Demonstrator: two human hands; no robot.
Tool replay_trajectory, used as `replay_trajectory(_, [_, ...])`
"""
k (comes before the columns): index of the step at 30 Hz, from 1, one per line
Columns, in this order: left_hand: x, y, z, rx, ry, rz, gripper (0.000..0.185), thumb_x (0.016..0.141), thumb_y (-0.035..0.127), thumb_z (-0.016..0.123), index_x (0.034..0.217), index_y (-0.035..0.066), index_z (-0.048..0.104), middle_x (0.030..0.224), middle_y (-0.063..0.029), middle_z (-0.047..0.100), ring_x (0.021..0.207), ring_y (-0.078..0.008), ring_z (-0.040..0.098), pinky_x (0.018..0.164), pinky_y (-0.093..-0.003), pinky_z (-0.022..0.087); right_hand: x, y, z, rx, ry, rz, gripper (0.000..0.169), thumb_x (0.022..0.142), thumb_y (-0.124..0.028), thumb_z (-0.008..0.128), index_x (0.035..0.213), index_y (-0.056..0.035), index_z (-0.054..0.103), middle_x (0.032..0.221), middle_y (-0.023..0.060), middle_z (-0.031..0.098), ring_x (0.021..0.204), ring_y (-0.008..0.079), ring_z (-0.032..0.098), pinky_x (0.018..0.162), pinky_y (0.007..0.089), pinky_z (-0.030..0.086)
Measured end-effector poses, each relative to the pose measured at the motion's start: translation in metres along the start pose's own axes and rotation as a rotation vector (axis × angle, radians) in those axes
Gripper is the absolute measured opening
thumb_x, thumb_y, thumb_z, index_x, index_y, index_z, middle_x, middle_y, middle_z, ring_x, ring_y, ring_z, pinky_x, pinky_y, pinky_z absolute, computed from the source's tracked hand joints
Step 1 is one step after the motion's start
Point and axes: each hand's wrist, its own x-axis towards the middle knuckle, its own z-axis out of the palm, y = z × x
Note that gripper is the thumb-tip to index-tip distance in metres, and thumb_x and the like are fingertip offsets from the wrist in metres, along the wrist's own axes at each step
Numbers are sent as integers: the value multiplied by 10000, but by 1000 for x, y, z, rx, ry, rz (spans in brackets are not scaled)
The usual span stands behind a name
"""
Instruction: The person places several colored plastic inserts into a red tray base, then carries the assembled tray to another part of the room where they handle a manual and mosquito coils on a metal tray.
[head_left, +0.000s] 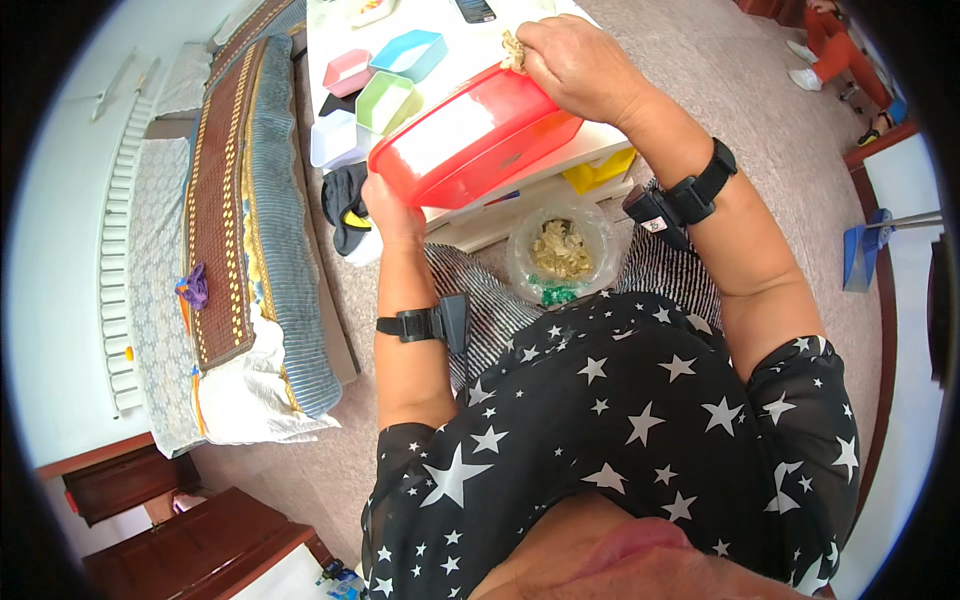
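Note:
A red plastic basin (487, 135) is tilted at the near edge of a white table, its inside hidden from view. My left hand (391, 206) grips its near-left end. At the other end is my right hand (574, 67), closed on a crumpled tan piece (514, 52) at the basin's rim; whether it also holds the rim I cannot tell. A lined bin (562, 251) with crumpled tan scraps stands between my knees. Pink (347, 73), blue (409, 55), green (385, 103) and lilac (337, 139) trays lie on the table beyond the basin.
A sofa (300, 247) with striped covers runs along the left. A black cloth item (345, 206) lies by the table's left edge. A yellow item (600, 171) shows under the tabletop. Another person's legs (832, 52) are at the upper right, and a blue dustpan (861, 251) stands at the right.

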Motion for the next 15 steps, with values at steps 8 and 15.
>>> replay_trajectory(8, [-12,71,77,1298,-309,801,359,936,351,481,943,53,679,826,-176,658,811,-351,616,735,-416,467,3,-45,-14,15,-18,-50,107,780,-119,535,756,-16,532,693,167,588,733,364,578,686,461,457])
replay_trajectory(15, [20,53,52,485,-190,198,591,1007,376,411,583,-16,539,570,-19,535,523,-109,415,488,-310,350,17,-31,-23,579,50,-69,181,849,-108,479,912,-9,618,890,183,647,893,364,607,818,404,472])
